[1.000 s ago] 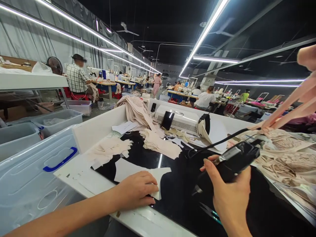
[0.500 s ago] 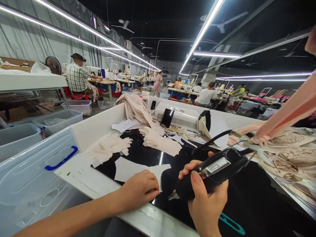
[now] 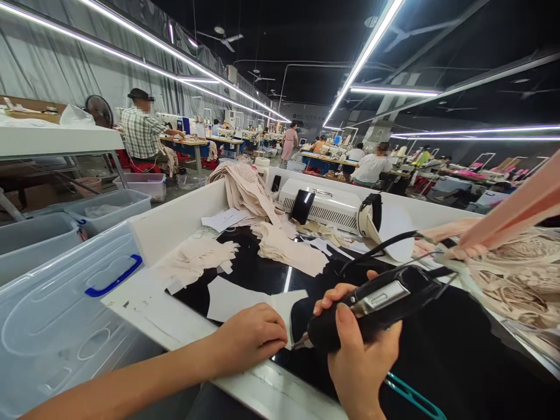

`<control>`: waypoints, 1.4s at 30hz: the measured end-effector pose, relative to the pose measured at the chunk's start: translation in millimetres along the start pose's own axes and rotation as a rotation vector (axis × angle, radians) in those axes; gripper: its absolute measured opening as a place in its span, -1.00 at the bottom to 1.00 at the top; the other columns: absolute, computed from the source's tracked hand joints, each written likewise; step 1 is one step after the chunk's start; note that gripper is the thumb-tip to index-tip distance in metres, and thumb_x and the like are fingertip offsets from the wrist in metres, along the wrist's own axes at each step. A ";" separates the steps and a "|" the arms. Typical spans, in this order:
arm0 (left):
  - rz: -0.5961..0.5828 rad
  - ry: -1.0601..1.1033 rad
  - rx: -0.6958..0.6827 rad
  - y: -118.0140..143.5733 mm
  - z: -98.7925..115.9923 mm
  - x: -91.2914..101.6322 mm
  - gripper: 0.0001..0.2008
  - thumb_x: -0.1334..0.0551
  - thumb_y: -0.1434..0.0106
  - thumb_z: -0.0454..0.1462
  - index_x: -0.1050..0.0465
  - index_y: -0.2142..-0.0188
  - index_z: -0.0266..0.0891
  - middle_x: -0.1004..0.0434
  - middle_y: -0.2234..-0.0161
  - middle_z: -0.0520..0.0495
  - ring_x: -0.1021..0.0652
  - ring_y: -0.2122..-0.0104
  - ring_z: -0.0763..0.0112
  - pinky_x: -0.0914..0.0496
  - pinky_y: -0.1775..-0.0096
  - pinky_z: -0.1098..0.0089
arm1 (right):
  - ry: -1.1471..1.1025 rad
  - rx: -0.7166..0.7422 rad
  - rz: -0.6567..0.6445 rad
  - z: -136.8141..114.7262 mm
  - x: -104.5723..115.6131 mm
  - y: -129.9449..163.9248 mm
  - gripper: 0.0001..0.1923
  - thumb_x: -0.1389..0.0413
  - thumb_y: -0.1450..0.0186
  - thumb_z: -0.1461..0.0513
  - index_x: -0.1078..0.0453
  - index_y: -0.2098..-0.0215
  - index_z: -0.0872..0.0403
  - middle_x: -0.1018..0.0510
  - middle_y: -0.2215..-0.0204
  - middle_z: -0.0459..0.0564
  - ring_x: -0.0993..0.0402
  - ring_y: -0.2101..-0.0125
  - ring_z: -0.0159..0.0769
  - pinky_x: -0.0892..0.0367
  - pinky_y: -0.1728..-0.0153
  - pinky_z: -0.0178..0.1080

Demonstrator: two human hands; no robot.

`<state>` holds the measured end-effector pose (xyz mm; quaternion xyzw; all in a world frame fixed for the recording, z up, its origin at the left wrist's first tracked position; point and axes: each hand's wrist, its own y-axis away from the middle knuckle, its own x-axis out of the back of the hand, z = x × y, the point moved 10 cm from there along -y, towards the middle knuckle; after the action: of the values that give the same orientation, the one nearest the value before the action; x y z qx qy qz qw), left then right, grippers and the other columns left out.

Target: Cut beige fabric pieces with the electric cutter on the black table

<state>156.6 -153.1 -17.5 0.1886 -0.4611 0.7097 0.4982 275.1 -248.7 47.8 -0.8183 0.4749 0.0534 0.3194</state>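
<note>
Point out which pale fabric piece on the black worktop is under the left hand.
The flat white piece at the near edge: the left hand rests on its corner. The beige stacks lie farther back, untouched.

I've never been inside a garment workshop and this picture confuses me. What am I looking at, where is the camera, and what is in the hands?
The picture comes from a camera worn on a person's head, looking forward and down, so the two bare arms at the bottom are that person's own. The left hand presses flat on a white cut piece that lies on a glossy black work surface. The right hand grips a black corded hand tool, its metal tip pointing at the edge of that piece. Further back on the surface lie stacks of beige fabric pieces, and a pile of lace garments sits at the right. A white machine stands along the far rim, and a clear plastic bin with a blue handle sits at the left. Behind, other people sit at sewing tables.
</note>
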 end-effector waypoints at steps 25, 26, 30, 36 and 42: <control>-0.099 -0.378 -0.290 7.3 22.6 -2.8 -0.86 -0.19 -0.51 -0.31 -0.46 0.01 -0.30 -0.61 0.11 -0.17 -0.59 0.03 0.25 -0.42 -0.17 0.34 | 0.021 0.016 -0.036 2.7 -4.0 4.1 -0.36 -0.31 -0.31 0.24 -0.24 -0.29 -0.16 -0.53 0.30 -0.15 -0.47 0.40 -0.35 -0.52 0.38 -0.22; -0.101 -0.401 -0.302 7.7 23.2 -3.6 -0.85 -0.20 -0.51 -0.29 -0.46 0.01 -0.32 -0.61 0.11 -0.18 -0.59 0.03 0.25 -0.42 -0.18 0.33 | 0.023 0.016 -0.034 2.6 -4.0 4.0 -0.35 -0.32 -0.31 0.24 -0.24 -0.30 -0.16 -0.53 0.31 -0.15 -0.47 0.41 -0.36 -0.51 0.38 -0.22; -0.124 -0.456 -0.302 10.2 20.4 -7.8 -0.75 -0.23 -0.50 -0.20 -0.42 -0.06 -0.32 -0.60 0.11 -0.20 -0.57 0.03 0.22 -0.43 -0.18 0.29 | 0.042 0.028 -0.026 1.3 -4.0 4.2 -0.35 -0.31 -0.31 0.23 -0.24 -0.30 -0.15 -0.52 0.32 -0.16 -0.47 0.43 -0.35 -0.51 0.39 -0.21; -0.125 -0.435 -0.284 14.0 16.8 -8.6 -0.64 -0.25 -0.49 -0.13 -0.39 -0.15 -0.29 -0.56 0.05 -0.20 -0.55 0.00 0.17 -0.44 -0.15 0.25 | 0.062 0.025 -0.017 1.5 -4.0 4.3 -0.35 -0.31 -0.30 0.23 -0.24 -0.30 -0.15 -0.53 0.31 -0.16 -0.48 0.43 -0.34 -0.50 0.39 -0.20; -0.132 -0.448 -0.278 13.3 16.0 -9.5 -0.64 -0.27 -0.47 -0.12 -0.43 -0.12 -0.31 -0.54 0.05 -0.19 -0.53 0.01 0.15 -0.42 -0.16 0.24 | 0.064 0.038 -0.015 1.7 -3.0 3.3 -0.39 -0.31 -0.31 0.22 -0.26 -0.26 -0.13 -0.53 0.31 -0.17 -0.48 0.42 -0.35 -0.48 0.38 -0.21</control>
<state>146.0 -172.7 -22.5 0.3002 -0.6395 0.5461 0.4503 271.1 -246.7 46.1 -0.8170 0.4795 0.0160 0.3199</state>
